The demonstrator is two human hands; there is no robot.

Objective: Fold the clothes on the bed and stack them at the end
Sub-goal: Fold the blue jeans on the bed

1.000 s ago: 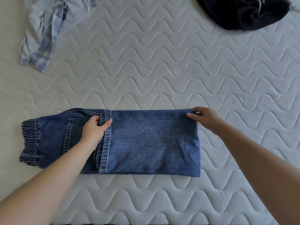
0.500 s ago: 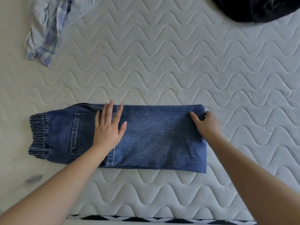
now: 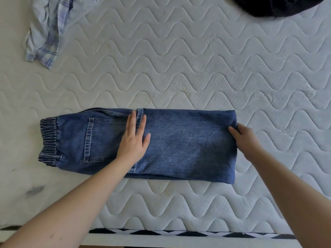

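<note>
Blue jeans [image 3: 188, 144] lie folded lengthwise across the white quilted mattress [image 3: 179, 68], elastic waistband at the left, legs doubled back so the hems sit near the back pocket. My left hand [image 3: 134, 140] lies flat with straight fingers on the hem edge, pressing it down. My right hand [image 3: 245, 138] grips the folded right end of the jeans, thumb on top and fingers tucked under the fold.
A crumpled pale plaid shirt [image 3: 48, 27] lies at the back left. A dark garment [image 3: 279, 6] sits at the back right edge of view. The mattress's near edge has a black-and-white patterned band [image 3: 179, 233].
My left hand let go of the hem and flattened onto it. My right hand slid down the folded end toward its middle. The view shifted slightly back, showing the mattress edge.
</note>
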